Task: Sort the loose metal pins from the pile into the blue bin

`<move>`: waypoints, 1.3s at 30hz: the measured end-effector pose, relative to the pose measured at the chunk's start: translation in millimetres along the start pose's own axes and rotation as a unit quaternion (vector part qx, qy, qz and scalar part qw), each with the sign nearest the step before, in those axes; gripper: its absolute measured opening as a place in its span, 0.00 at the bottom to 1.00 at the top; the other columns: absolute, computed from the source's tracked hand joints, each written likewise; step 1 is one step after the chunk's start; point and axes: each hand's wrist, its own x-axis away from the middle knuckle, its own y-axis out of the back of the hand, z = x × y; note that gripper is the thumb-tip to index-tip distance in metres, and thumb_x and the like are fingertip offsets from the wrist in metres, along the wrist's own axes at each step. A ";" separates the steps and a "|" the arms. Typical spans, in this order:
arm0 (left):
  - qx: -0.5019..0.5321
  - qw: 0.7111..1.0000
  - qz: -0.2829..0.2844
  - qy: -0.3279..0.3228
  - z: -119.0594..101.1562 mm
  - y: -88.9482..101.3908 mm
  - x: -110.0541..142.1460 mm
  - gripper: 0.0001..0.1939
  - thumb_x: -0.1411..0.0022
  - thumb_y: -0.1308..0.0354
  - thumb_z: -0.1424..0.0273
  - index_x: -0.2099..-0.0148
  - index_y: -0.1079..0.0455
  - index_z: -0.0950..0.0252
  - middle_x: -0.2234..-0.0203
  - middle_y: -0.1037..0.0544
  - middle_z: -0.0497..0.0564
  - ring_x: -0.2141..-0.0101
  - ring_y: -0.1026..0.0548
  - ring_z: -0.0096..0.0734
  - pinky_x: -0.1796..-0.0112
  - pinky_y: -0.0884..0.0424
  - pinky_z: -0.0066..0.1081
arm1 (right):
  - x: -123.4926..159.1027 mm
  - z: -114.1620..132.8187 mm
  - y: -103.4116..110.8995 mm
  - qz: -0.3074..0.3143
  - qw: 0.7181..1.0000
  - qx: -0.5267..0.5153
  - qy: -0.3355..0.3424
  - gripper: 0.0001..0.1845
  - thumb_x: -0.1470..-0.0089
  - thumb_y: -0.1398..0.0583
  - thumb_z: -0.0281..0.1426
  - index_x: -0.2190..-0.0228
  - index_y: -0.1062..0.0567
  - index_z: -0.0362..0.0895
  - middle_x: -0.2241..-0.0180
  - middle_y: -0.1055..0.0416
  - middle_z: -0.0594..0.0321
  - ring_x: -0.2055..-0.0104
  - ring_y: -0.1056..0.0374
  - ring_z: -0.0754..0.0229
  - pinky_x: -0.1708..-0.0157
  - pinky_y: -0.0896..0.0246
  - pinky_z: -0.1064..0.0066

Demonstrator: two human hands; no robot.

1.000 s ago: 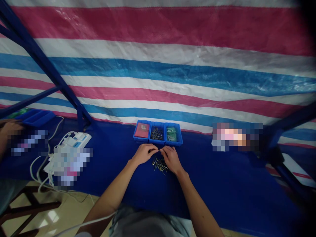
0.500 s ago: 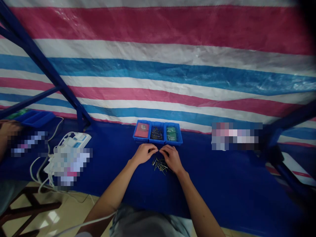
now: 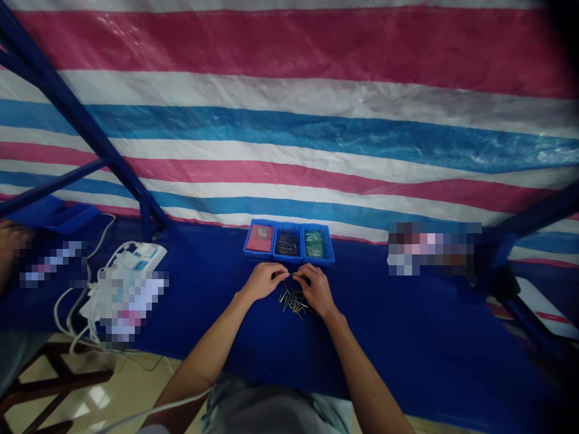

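Head view: left hand point(image 3: 263, 281) and right hand point(image 3: 317, 290) grips clamp one pin point(image 3: 291, 275) above loose pins point(image 3: 294, 303), three bins point(image 3: 288, 242) behind.

blue bins point(image 3: 287, 260) just beyond left hand point(image 3: 262, 281) and right hand point(image 3: 316, 290), loose pins point(image 3: 293, 303) beneath

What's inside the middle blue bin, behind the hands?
The middle blue bin holds a heap of small dark metal pins. They cover its floor from view, and each pin is too small to make out in detail.

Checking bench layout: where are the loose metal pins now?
In the head view, the loose pins sit on the blue table cover between the left hand and right hand, just in front of three blue bins.
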 end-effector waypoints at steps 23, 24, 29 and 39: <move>0.002 1.000 0.001 -0.002 0.4 -0.2 0.3 0.11 0.32 0.45 0.65 0.61 0.22 0.63 0.68 0.19 0.49 0.69 0.24 0.30 0.66 0.33 0.26 | -0.1 1.3 0.5 -0.004 1.000 0.001 -0.005 0.09 0.38 0.41 0.28 0.72 0.29 0.46 0.67 0.27 0.63 0.64 0.31 0.57 0.59 0.43 0.64; 0.002 1.000 0.001 -0.001 0.6 -0.3 0.3 0.12 0.31 0.45 0.65 0.62 0.22 0.63 0.68 0.19 0.49 0.70 0.25 0.30 0.67 0.33 0.26 | -0.1 1.5 0.8 -0.002 1.000 0.000 -0.006 0.09 0.39 0.41 0.28 0.72 0.29 0.46 0.67 0.27 0.63 0.64 0.31 0.57 0.59 0.43 0.64; 0.002 1.000 0.000 -0.002 0.3 0.1 0.5 0.12 0.31 0.45 0.65 0.62 0.23 0.63 0.69 0.19 0.48 0.69 0.25 0.30 0.67 0.34 0.26 | -0.4 2.3 1.8 0.005 1.000 -0.007 -0.010 0.08 0.38 0.41 0.29 0.71 0.29 0.47 0.67 0.27 0.62 0.63 0.31 0.56 0.60 0.43 0.64; 0.012 1.000 -0.006 -0.005 -0.1 0.6 0.0 0.11 0.31 0.45 0.67 0.62 0.23 0.63 0.69 0.20 0.48 0.69 0.25 0.29 0.66 0.34 0.26 | -1.4 5.1 4.2 0.013 1.000 -0.001 -0.011 0.07 0.38 0.42 0.28 0.69 0.28 0.46 0.68 0.27 0.64 0.64 0.31 0.57 0.59 0.44 0.65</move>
